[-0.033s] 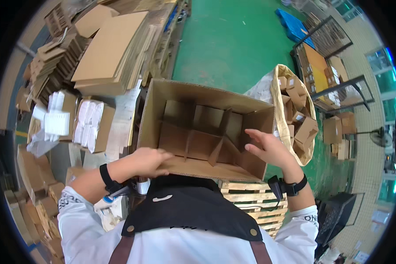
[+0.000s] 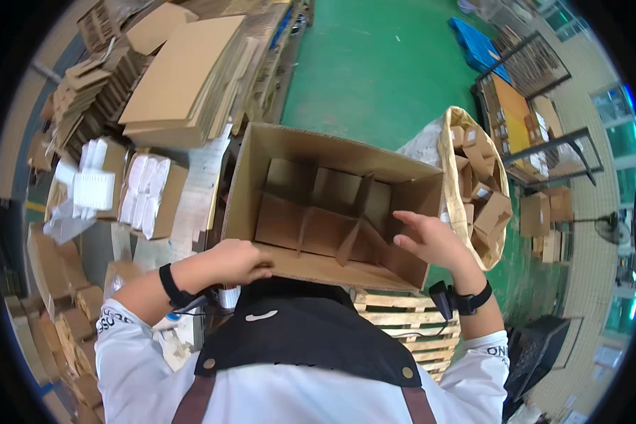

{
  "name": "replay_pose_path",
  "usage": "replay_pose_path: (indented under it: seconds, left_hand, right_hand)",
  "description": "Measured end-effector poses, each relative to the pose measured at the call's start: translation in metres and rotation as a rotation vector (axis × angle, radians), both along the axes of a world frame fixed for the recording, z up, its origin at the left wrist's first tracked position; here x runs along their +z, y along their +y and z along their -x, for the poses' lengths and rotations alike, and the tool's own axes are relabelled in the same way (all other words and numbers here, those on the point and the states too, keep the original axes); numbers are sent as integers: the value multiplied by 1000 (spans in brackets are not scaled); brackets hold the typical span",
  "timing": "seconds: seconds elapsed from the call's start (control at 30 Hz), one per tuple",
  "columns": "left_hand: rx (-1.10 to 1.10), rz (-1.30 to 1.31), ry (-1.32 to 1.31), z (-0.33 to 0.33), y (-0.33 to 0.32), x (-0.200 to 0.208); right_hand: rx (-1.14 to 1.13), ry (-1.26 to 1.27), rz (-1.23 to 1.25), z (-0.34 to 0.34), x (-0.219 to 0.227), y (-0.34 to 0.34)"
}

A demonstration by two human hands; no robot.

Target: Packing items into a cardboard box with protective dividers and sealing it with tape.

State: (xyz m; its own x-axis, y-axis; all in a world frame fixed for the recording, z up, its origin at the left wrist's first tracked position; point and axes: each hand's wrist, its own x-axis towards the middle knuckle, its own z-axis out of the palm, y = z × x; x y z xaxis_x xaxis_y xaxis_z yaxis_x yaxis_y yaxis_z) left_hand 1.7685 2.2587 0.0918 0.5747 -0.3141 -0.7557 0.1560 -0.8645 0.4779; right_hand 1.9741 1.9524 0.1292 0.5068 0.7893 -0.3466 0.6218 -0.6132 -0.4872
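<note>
You are holding the open cardboard carton (image 2: 332, 205) at its near wall with your left hand (image 2: 234, 260), fingers curled together over the edge. Your right hand (image 2: 431, 240) is hovering just inside the carton's right corner, fingers spread and gripping nothing. Nothing is differing between the two pictures, taken at the same instant, so the work is standing where it was. The carton is sitting in front of your chest above a wooden pallet (image 2: 403, 318), with the cardboard divider grid (image 2: 325, 219) already seated inside it. A sack of small boxes (image 2: 477, 187) is waiting just right of it.
</note>
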Motion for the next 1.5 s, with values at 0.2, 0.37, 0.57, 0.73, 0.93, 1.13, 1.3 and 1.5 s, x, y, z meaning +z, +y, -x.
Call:
replay_pose_path:
  seconds: [0.2, 0.37, 0.57, 0.73, 0.93, 1.13, 1.3, 1.5]
  left_hand:
    - [81, -254, -922, 68, -17, -27]
    - [234, -464, -944, 108, -50, -40]
    - [489, -384, -1057, 143, -66, -64]
    - [661, -106, -1280, 161, -46, -36]
    - [1098, -357, -788, 302, 59, 27]
    - [1265, -651, -415, 399, 156, -22]
    - [1667, -904, -963, 456, 185, -27]
    - [1664, -1673, -516, 576, 284, -15]
  right_hand:
    - [372, -66, 131, -8, -60, 75]
    - [548, -457, 63, 32, -138, 127]
    - [590, -336, -28, 68, -230, 121]
    - [580, -301, -90, 62, -217, 136]
    - [398, 421, 129, 43, -4, 173]
    - [27, 830, -222, 173, 172, 234]
    - [96, 1205, -173, 237, 140, 290]
    - [982, 878, 113, 367, 46, 465]
